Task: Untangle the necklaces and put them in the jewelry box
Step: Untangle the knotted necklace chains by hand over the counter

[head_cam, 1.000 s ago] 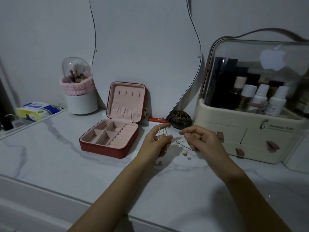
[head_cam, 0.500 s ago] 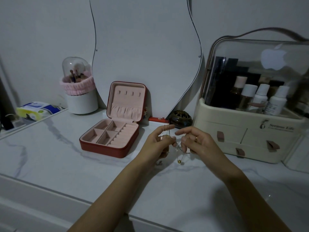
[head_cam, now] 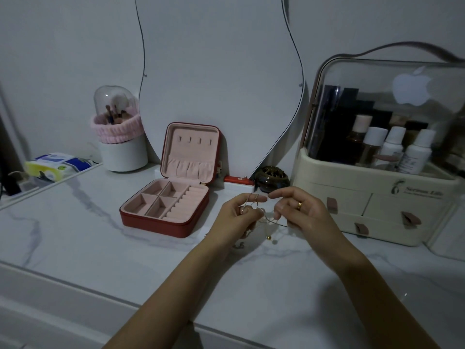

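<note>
Centre-right of frame: tangled necklaces [head_cam: 261, 217], pinched between left hand [head_cam: 239, 217] and right hand [head_cam: 299, 210], untangling stage; next, presumably, teasing strands apart before open jewelry box [head_cam: 168, 205], left of hands.

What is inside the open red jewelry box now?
The jewelry box shows only pink lining: four square compartments and ring rolls, no jewelry visible. The lid's gathered pocket hides its contents.

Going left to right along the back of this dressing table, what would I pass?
Tissue pack → brush holder → jewelry box → red lighter → dark round pot → cosmetics organizer.
</note>
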